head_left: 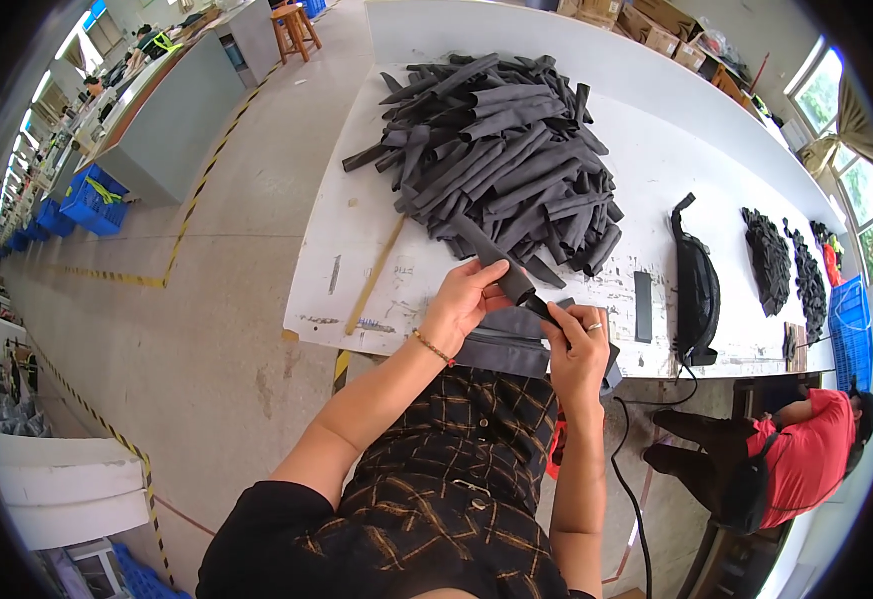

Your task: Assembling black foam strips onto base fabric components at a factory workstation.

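Observation:
My left hand (464,299) is closed around a dark grey fabric tube (488,255), held slanting above the near edge of the white table. At the tube's lower right end, my right hand (578,349) pinches a narrow black piece (537,305) that meets the tube's opening. How far it reaches inside is hidden. Under my hands, flat grey fabric pieces (496,349) lie at the table edge against my body. Just beyond my hands rises a big heap of similar grey tubes (526,160).
A wooden stick (375,277) lies left of the heap. To the right are a dark flat strip (643,306), a black waist bag (694,290), small black piles (766,260) and a blue crate (850,324). A person in red (806,454) is at the right; a black cable (628,469) hangs nearby.

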The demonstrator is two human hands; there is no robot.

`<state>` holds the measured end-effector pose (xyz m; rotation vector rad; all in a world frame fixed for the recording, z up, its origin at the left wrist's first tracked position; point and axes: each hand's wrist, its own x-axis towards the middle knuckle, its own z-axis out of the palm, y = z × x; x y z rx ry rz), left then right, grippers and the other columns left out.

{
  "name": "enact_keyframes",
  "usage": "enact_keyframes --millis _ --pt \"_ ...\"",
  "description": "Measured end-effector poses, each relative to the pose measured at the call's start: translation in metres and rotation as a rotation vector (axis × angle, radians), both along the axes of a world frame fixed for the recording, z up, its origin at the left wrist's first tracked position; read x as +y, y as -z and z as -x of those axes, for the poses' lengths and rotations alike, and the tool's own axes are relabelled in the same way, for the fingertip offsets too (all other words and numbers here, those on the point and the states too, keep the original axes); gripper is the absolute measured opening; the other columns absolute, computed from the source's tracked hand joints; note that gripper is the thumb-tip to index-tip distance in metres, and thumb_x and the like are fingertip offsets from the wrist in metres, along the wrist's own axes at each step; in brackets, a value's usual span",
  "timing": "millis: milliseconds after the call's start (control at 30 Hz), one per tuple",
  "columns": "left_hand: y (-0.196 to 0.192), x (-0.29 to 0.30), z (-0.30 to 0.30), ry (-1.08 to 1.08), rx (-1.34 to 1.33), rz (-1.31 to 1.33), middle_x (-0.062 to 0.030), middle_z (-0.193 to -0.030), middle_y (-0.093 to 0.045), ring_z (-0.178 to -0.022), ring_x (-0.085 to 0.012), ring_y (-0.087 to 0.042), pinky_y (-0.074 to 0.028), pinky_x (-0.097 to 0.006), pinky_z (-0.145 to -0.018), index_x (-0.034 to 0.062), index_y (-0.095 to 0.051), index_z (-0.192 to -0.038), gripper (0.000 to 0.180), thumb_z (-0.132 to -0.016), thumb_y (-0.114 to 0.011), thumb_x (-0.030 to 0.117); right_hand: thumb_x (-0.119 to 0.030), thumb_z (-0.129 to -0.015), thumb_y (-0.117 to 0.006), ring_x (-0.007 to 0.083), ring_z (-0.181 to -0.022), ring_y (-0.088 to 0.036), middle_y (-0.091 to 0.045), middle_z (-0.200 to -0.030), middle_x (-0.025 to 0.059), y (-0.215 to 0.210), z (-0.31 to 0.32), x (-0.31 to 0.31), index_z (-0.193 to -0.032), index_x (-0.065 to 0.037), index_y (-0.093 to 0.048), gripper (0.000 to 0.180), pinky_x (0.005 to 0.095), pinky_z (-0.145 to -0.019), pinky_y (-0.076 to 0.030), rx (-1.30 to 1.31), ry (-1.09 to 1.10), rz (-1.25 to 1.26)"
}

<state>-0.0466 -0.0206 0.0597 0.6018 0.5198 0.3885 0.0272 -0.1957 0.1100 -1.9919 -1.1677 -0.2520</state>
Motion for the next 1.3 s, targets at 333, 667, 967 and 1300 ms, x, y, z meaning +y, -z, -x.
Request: enact_keyframes --millis 333,667,967,1300 --pt "-0.005 -0.002 0.002 0.084 -0.006 -0.010 -0.0106 -0.103 -0.069 -0.090 -0.0204 -0.069 -0.059 -0.036 -0.077 0.0023 -0.060 -0.110 0.019 -0.094 -0.061 0.012 -0.004 -0.072 -0.075 0.0280 -0.084 -0.053 -0.057 -0.088 0.0072 -0.001 -0.001 0.002 -0.099 -0.005 -0.071 0.027 0.0392 -0.072 -0.044 -0.066 0.009 0.020" --pt "-0.023 -0.019 0.007 -0.013 -0.059 -0.076 -0.0144 -0.107 -0.068 -0.092 -0.0222 -0.069 -0.060 -0.034 -0.075 -0.0001 -0.054 -0.118 0.031 -0.089 -0.065 0.005 -0.003 -0.067 -0.074 0.0262 -0.089 -0.053 -0.055 -0.094 0.0047 0.000 0.004 0.008 -0.106 -0.007 -0.068 0.040 0.0403 -0.075 -0.042 -0.359 0.097 0.087" --pt "-0.023 -0.045 0.010 -0.202 -0.158 -0.351 -0.0096 -0.109 -0.065 -0.098 -0.0179 -0.065 -0.054 -0.031 -0.088 0.0005 -0.042 -0.137 0.059 -0.084 -0.067 -0.005 0.001 -0.070 -0.074 0.0375 -0.095 -0.053 -0.055 -0.106 0.0173 0.014 0.025 0.026 -0.123 -0.004 -0.054 0.056 0.0467 -0.086 -0.043 -0.159 0.116 -0.096" --pt "-0.018 -0.035 0.002 0.022 -0.396 -0.142 -0.0174 -0.103 -0.069 -0.103 -0.0255 -0.066 -0.049 -0.037 -0.093 0.0013 -0.062 -0.108 0.021 -0.097 -0.058 0.018 -0.003 -0.076 -0.073 0.0372 -0.093 -0.058 -0.057 -0.107 0.0192 0.030 0.027 -0.006 -0.108 -0.004 -0.055 0.037 0.0420 -0.077 -0.049 0.025 -0.033 -0.023"
